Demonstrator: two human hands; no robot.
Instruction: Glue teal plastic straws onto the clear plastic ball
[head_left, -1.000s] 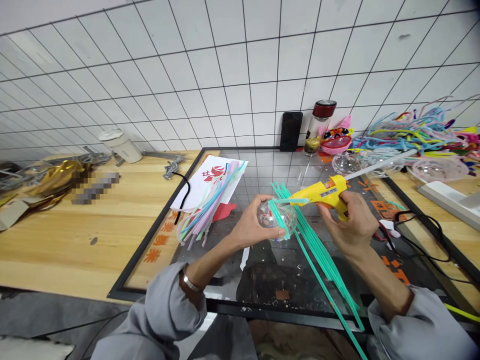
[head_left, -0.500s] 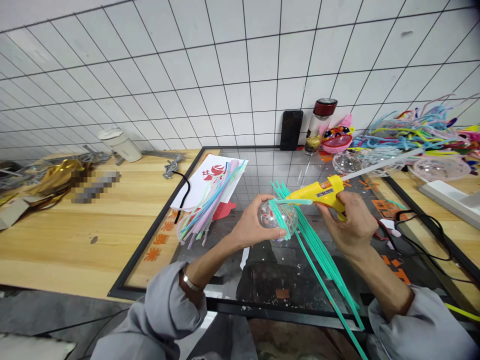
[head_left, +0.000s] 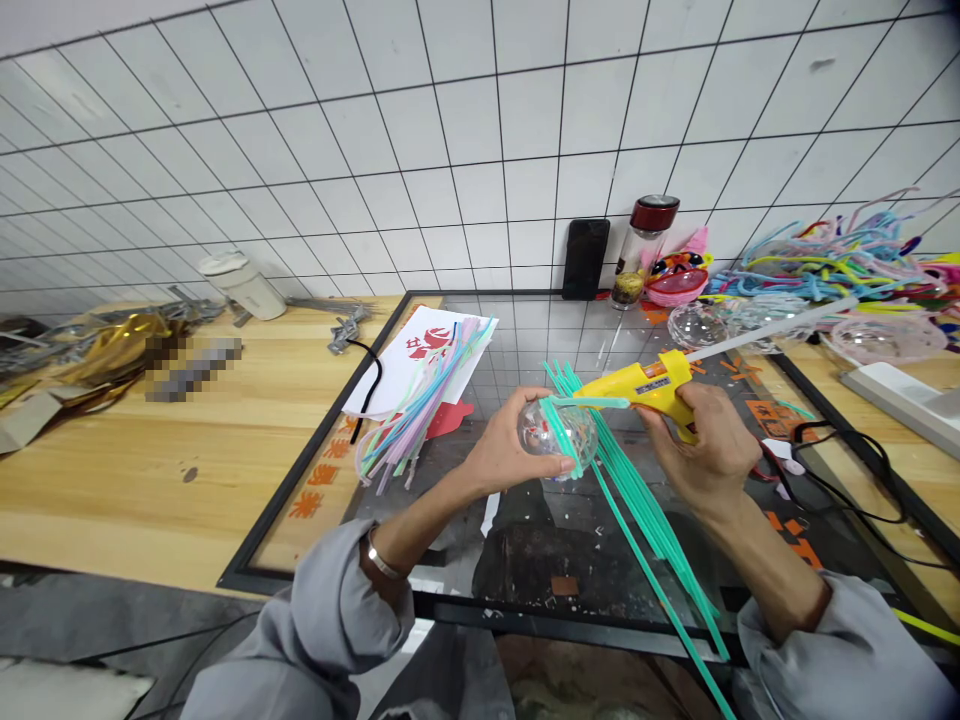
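My left hand is closed round a clear plastic ball wrapped with teal pipe cleaners, held above the glass panel. In my right hand I grip a yellow glue gun by its handle, its nozzle pointing left at the top of the ball. A white glue stick juts from the gun's back. A bundle of long teal pipe cleaners lies under both hands, running toward the near right.
Pastel pipe cleaners lie on white paper at the panel's left. A black phone, a red-lidded jar, clear half-balls and a heap of coloured pipe cleaners sit at the back right. Black cords trail on the right.
Both hands and the glue gun stay in nearly the same place. The view has shifted slightly.
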